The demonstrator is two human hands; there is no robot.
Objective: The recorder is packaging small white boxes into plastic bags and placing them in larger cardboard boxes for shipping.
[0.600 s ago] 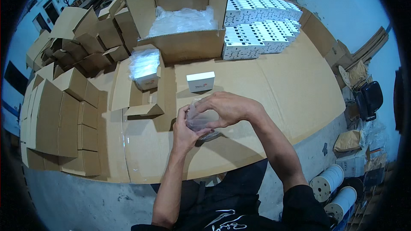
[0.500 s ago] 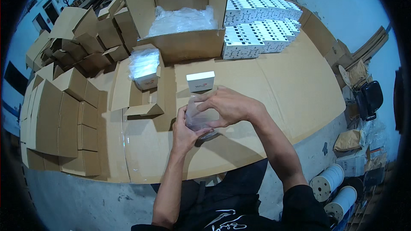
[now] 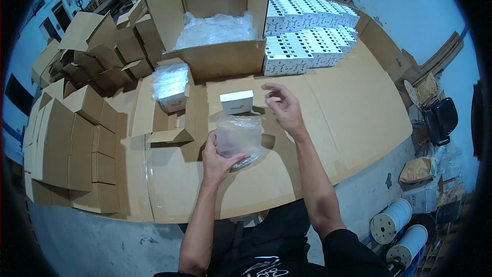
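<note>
My left hand (image 3: 218, 160) grips a clear plastic bag (image 3: 239, 136) by its near left side, thumb across the front. The bag stands out wide above the cardboard-covered table. My right hand (image 3: 285, 109) is in the air right of the bag, holding nothing, its fingers bent and apart. Just beyond the bag, a small white box (image 3: 237, 103) rests on the cardboard, close to the right fingertips but apart from them. To the left lies an open brown carton (image 3: 177, 134) holding several white boxes wrapped in clear plastic (image 3: 170, 86).
A large open carton (image 3: 220, 59) full of clear plastic bags (image 3: 218, 28) stands at the back. Stacked white printed boxes (image 3: 289, 64) fill the back right. Brown cartons (image 3: 82, 154) are piled along the left. White cable spools (image 3: 392, 220) sit on the floor at right.
My right hand has let go of the plastic bag and moved away to the right and up. The bag now spreads wider in my left hand.
</note>
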